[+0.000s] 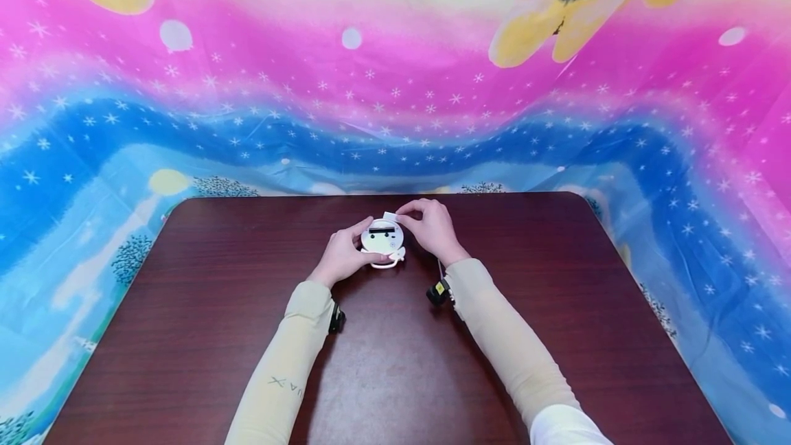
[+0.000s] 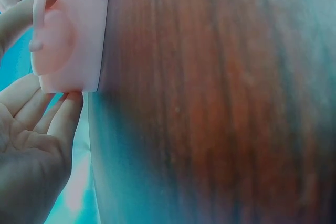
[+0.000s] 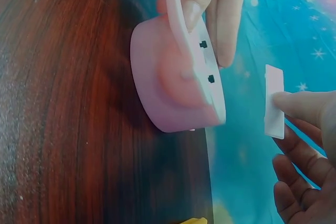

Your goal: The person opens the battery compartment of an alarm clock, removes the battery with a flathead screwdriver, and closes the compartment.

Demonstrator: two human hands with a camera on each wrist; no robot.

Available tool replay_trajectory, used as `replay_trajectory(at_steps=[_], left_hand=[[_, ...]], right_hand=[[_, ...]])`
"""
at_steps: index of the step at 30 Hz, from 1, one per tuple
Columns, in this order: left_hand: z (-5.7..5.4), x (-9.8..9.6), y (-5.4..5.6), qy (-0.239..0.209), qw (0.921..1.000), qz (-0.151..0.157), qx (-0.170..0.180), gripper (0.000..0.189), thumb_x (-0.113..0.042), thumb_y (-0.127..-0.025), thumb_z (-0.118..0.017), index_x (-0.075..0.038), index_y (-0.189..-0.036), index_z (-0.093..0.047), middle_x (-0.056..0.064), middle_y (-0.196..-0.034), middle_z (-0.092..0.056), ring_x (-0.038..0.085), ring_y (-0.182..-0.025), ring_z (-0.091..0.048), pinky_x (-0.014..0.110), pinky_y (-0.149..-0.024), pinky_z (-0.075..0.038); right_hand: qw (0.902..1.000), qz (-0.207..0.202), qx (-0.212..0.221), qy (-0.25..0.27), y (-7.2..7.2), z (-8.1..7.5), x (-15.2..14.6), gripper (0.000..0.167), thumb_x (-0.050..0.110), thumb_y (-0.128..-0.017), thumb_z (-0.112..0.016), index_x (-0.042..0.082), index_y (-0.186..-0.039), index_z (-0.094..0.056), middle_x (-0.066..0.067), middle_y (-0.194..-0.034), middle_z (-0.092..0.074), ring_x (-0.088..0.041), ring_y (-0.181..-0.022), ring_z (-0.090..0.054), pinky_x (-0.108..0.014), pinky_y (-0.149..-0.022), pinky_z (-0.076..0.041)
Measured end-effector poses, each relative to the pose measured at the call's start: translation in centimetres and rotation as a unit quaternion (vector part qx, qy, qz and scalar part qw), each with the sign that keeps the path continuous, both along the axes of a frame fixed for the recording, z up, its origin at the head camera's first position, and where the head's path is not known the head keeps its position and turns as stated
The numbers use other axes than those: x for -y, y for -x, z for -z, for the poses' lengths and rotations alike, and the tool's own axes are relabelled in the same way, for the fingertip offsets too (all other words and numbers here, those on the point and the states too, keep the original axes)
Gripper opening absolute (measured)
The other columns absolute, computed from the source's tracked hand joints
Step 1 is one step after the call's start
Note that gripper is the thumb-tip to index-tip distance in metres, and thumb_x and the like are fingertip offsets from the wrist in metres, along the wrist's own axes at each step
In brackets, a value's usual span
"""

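Near the far edge of the table, my left hand (image 1: pixel 342 253) holds a round white plastic device (image 1: pixel 382 242), thumb along its near side and fingers round its left side. Its upturned face has a dark rectangular slot and two small black spots. A curved handle-like strip runs along the near side; in the right wrist view the device (image 3: pixel 149 82) looks pinkish and thick-walled. Between thumb and fingertips, my right hand (image 1: pixel 432 225) pinches a small flat white rectangular cover (image 3: pixel 273 114). That cover is just beyond the device, apart from it in the right wrist view.
The dark red-brown wooden table (image 1: pixel 395 362) ends shortly behind the device. A colourful printed cloth (image 1: pixel 383 115) hangs behind and at both sides. Each wrist wears a small black camera, the right one (image 1: pixel 437 292) standing off toward the inside of the arm.
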State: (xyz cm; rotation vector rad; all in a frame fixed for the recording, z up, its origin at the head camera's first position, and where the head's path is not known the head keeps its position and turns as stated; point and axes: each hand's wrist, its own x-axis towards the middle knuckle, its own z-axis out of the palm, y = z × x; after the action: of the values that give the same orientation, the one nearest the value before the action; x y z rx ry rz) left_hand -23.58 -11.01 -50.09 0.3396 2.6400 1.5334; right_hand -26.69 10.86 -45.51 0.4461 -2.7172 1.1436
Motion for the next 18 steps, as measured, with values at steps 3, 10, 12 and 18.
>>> replay_trajectory(at_steps=[3,10,12,18], left_hand=[[-0.1,0.0,0.0,0.003,1.0000,0.002,-0.005,0.098,-0.027,-0.077,-0.098,-0.003,-0.158,-0.049,0.010,-0.160,-0.050,0.023,-0.137,-0.058,0.037,-0.112,-0.048],[-0.1,0.0,0.0,0.009,0.9999,0.004,-0.012,0.097,-0.028,-0.077,-0.098,-0.003,-0.157,-0.049,0.011,-0.161,-0.049,0.024,-0.138,-0.057,0.038,-0.112,-0.048],[-0.2,0.0,0.0,0.008,0.9999,0.004,-0.012,0.097,-0.027,-0.077,-0.098,-0.003,-0.157,-0.049,0.011,-0.160,-0.050,0.024,-0.138,-0.058,0.038,-0.112,-0.048],[-0.3,0.1,-0.1,0.010,0.9999,0.001,-0.008,0.097,-0.027,-0.078,-0.098,-0.003,-0.158,-0.049,0.011,-0.161,-0.049,0.024,-0.136,-0.059,0.038,-0.111,-0.049]], right_hand=[[1.0000,-0.002,0.002,-0.001,0.0,0.1,0.2,0.010,0.018,-0.097,-0.080,0.012,-0.104,-0.085,-0.007,-0.112,-0.079,-0.028,-0.107,-0.069,-0.043,-0.094,-0.052],[0.9996,-0.006,0.010,-0.026,0.1,0.4,0.7,0.011,0.020,-0.098,-0.079,0.015,-0.106,-0.085,-0.006,-0.114,-0.077,-0.027,-0.111,-0.066,-0.044,-0.098,-0.050],[0.9992,-0.006,0.013,-0.037,0.1,0.4,0.9,0.011,0.021,-0.098,-0.079,0.016,-0.105,-0.085,-0.005,-0.113,-0.077,-0.027,-0.110,-0.064,-0.044,-0.098,-0.049],[0.9979,-0.015,0.015,-0.062,0.3,0.4,1.7,0.012,0.023,-0.097,-0.080,0.016,-0.105,-0.086,-0.004,-0.110,-0.077,-0.027,-0.105,-0.062,-0.043,-0.092,-0.050]])
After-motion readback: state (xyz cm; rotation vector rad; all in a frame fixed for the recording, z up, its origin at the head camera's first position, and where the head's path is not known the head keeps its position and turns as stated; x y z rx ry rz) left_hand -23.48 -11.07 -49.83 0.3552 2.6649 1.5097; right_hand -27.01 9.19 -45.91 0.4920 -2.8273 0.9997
